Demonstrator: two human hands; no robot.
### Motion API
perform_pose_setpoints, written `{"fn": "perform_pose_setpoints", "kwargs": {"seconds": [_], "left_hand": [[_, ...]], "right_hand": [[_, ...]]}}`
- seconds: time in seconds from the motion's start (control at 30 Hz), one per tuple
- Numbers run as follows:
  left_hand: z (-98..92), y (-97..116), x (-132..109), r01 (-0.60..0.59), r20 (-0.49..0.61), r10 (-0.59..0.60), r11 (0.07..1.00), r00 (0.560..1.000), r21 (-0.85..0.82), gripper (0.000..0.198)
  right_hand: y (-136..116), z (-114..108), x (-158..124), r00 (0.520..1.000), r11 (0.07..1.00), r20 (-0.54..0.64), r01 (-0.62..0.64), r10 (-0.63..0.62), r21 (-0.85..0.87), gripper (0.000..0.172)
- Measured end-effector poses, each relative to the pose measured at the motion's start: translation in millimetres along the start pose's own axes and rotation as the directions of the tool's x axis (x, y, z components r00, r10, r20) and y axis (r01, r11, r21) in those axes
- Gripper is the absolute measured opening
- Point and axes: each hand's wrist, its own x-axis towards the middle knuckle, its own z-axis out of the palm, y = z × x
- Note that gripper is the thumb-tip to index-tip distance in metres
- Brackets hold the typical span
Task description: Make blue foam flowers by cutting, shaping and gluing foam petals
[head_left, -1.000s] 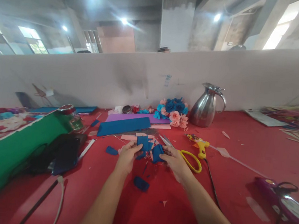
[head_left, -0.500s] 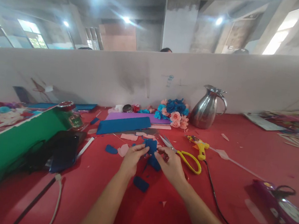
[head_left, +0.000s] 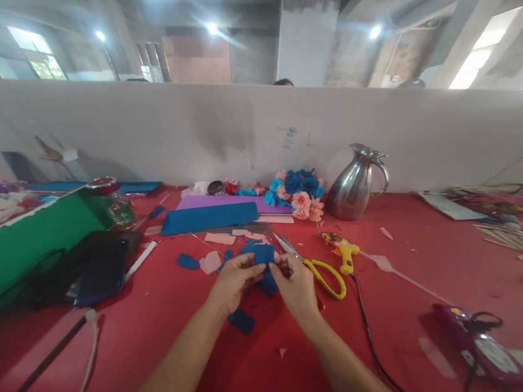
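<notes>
Head view: beside the scissors (head_left: 307, 262), the left hand (head_left: 235, 280) and right hand (head_left: 297, 283) pinch blue paper (head_left: 264, 255) between their fingers, likely steadying it from both sides.

No word, brand or number can be read. The one clear trace of lettering is a small blue print (head_left: 289, 137) on the off-white partition (head_left: 165, 128) behind the table. It sits above the bunch of paper flowers (head_left: 297, 190) and to the left of the stainless-steel jug (head_left: 353, 184). It has a faint line across the top, a darker, rounded mark at that line's right end, and smaller blocks stacked underneath; the characters are too small and blurred to make out. Just right of the print is a thin, faint cross-shaped mark (head_left: 309, 141). Any lettering on the purple power strip (head_left: 451, 323), at the right, is too blurred to tell.
</notes>
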Motion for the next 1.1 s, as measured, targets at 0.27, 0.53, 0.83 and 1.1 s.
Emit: {"fn": "perform_pose_setpoints", "kwargs": {"seconds": [0.27,0.53,0.83,1.1], "left_hand": [[-0.5,0,3,0.023,-0.053,-0.025,0.999,0.998,-0.031,0.028],[2.5,-1,-1,-0.026,-0.030,0.029,0.996,0.999,0.086,0.025],[-3.1,-3,5,0.011,-0.118,-0.019,0.997,0.993,-0.071,0.027],[-4.6,-3,11,0.028,-0.122,-0.041,0.994,0.992,-0.105,0.010]], "right_hand": [[-3,1,2,0.972,0.955,0.157,-0.208,0.177,0.210,0.029],[-5,-1,-2,0.993,0.999,0.112,-0.029,0.026,0.029,0.009],[-11,-2,-8,0.976,0.963,0.106,0.205,-0.188,-0.177,0.015],[-11,3,-21,0.880,0.815,0.363,0.439,-0.305,-0.379,0.033]]}}
